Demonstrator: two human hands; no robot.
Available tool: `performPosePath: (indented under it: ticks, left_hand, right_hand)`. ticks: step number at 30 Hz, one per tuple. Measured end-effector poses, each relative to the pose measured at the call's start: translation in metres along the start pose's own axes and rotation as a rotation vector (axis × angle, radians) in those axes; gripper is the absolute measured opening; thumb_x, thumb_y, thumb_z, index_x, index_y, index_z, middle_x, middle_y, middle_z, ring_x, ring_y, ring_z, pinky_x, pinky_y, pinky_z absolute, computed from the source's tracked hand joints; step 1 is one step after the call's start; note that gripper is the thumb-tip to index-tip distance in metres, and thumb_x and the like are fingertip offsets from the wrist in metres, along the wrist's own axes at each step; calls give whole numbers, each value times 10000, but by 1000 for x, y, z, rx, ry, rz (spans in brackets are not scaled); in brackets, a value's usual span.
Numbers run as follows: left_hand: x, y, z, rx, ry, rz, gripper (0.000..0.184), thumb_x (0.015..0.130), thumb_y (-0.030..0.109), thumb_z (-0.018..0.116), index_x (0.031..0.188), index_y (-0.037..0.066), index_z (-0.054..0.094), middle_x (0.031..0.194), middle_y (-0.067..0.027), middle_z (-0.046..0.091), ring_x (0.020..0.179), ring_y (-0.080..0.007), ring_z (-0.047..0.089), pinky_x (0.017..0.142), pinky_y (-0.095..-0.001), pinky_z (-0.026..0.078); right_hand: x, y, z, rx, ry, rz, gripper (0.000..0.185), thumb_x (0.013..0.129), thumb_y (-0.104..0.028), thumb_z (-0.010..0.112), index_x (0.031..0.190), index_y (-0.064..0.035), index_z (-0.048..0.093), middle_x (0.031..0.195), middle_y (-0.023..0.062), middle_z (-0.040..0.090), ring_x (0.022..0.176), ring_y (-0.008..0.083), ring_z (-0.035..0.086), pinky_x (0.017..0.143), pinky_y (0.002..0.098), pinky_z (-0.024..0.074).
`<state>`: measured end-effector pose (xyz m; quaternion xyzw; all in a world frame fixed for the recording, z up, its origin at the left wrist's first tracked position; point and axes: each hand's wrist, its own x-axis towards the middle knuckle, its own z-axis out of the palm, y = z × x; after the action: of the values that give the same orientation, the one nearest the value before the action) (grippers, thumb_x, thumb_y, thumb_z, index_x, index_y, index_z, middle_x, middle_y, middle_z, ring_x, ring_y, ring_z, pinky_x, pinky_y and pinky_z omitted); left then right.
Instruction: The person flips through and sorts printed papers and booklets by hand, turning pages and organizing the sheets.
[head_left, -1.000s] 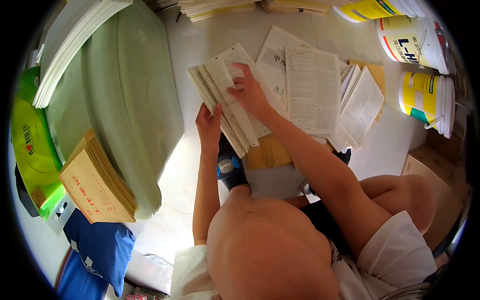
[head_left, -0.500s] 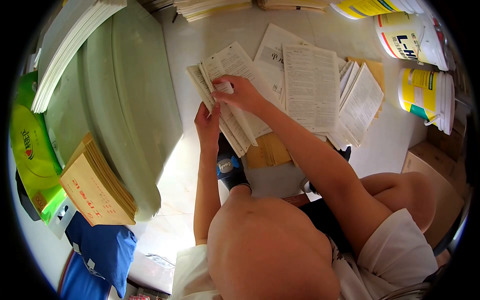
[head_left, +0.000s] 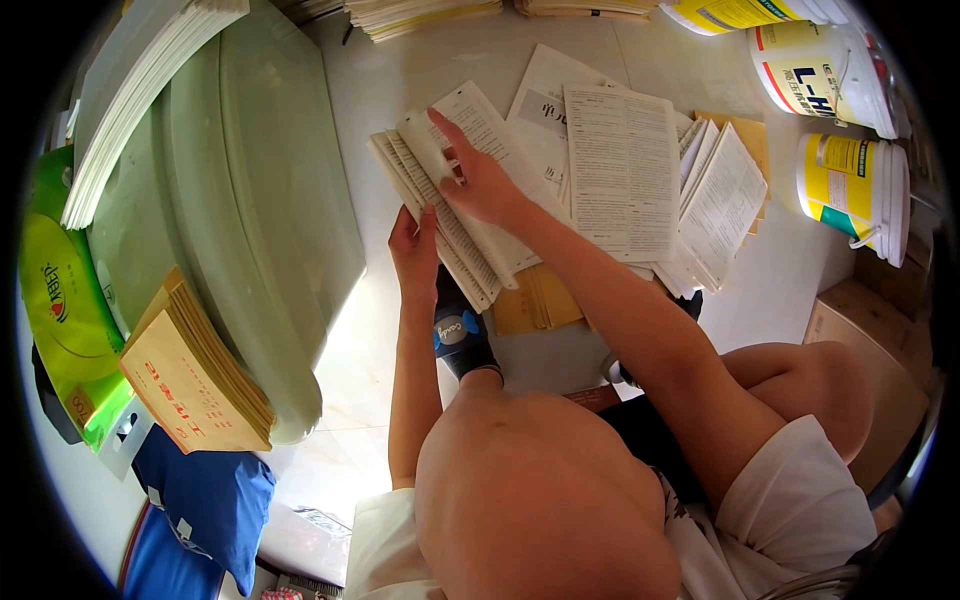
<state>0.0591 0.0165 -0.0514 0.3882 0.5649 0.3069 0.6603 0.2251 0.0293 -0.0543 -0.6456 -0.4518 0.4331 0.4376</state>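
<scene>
A stack of printed pages [head_left: 432, 215] lies slanted in front of me, its left-hand sheets fanned along their edges. My left hand [head_left: 414, 240] pinches the lower left edge of these pages, thumb on top. Over the upper part of the stack is my right hand [head_left: 478, 182], its index finger stretched along a curled page [head_left: 478, 240] and its other fingers bent. It touches that page without visibly gripping it. To the right lie a loose printed sheet [head_left: 622, 172] and a sheet with large characters [head_left: 545, 100], partly covered.
More papers [head_left: 722, 205] and brown envelopes [head_left: 540, 300] lie on the floor around the pages. White and yellow buckets [head_left: 850, 190] stand at the right, above a cardboard box [head_left: 870, 340]. A large pale green container [head_left: 230, 170] fills the left, with a brown paper bundle [head_left: 195, 370] beside it.
My right hand has opened from a pinch at the page edges, its index finger now extended upward. The page under it has curled over to the right. My left hand stays put.
</scene>
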Motion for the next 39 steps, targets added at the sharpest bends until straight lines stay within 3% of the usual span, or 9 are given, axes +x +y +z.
performPosePath:
  ticks: [2, 4, 11, 16, 20, 23, 25, 31, 39]
  left_hand:
    - [1, -1, 0, 13, -4, 4, 340, 1104, 184, 621, 1397, 13, 646, 1153, -25, 729, 1005, -82, 614, 922, -272, 496]
    - [-1, 0, 0, 9, -5, 12, 353, 1104, 190, 624, 1411, 17, 641, 1164, -27, 726, 1029, -84, 617, 936, -271, 494]
    - [-7, 10, 7, -26, 6, 9, 388, 1090, 188, 651, 1439, 20, 630, 1270, -57, 723, 1126, -108, 626, 992, -288, 492]
    - [-11, 9, 5, -11, -47, 30, 394, 1089, 213, 661, 1426, 11, 641, 1246, -67, 740, 1109, -118, 640, 993, -294, 494]
    - [-20, 15, 6, 17, -31, 81, 389, 1095, 234, 653, 1410, 7, 651, 1191, -60, 746, 1054, -112, 634, 957, -291, 499]
    - [-26, 16, 3, 34, -4, 78, 383, 1102, 253, 639, 1394, 6, 662, 1153, -54, 740, 1006, -105, 613, 914, -286, 499]
    - [-30, 19, -1, 86, -32, 67, 383, 1107, 263, 628, 1390, 9, 671, 1121, -54, 737, 973, -100, 599, 878, -279, 497]
    - [-44, 26, 0, 138, -27, 108, 377, 1108, 266, 624, 1394, 26, 675, 1077, -53, 739, 912, -96, 607, 822, -273, 500]
    - [-51, 29, 2, 145, -78, 152, 365, 1121, 256, 597, 1366, -2, 678, 1017, -36, 730, 809, -63, 587, 663, -261, 483]
  right_hand:
    - [1, -1, -1, 59, 28, -19, 546, 888, -180, 717, 1422, -89, 652, 1161, 218, 763, 1088, 434, 720, 998, 448, 559]
    - [5, -1, -5, -63, -130, 46, 491, 901, -209, 716, 1370, -66, 689, 1160, 230, 763, 1094, 416, 726, 1000, 433, 559]
    - [-2, 1, -5, -30, -108, 18, 446, 896, -298, 734, 1255, -34, 758, 1132, 224, 776, 1049, 355, 749, 980, 403, 560]
    - [-5, -8, -17, -94, -161, 197, 438, 905, -212, 691, 1316, -66, 737, 1167, 227, 768, 1078, 354, 738, 977, 401, 558]
    - [-18, -10, -10, 87, 41, -19, 449, 916, -141, 660, 1358, -91, 718, 1152, 229, 769, 1042, 354, 746, 953, 408, 566]
    - [-29, -38, -23, -63, 5, -11, 483, 948, -60, 604, 1424, -92, 682, 977, 129, 758, 899, 235, 700, 876, 372, 556]
    - [-31, -41, -24, -178, -182, 131, 431, 945, -189, 695, 1368, -109, 724, 1172, 210, 776, 1058, 352, 744, 952, 411, 571]
    - [-48, -33, -17, -81, -127, 15, 504, 937, -431, 755, 1296, -78, 767, 1134, 185, 792, 1031, 298, 759, 942, 378, 574]
    - [-52, -37, -24, -91, -117, 94, 407, 951, -338, 708, 1245, -65, 780, 1053, 174, 789, 926, 295, 746, 868, 383, 575]
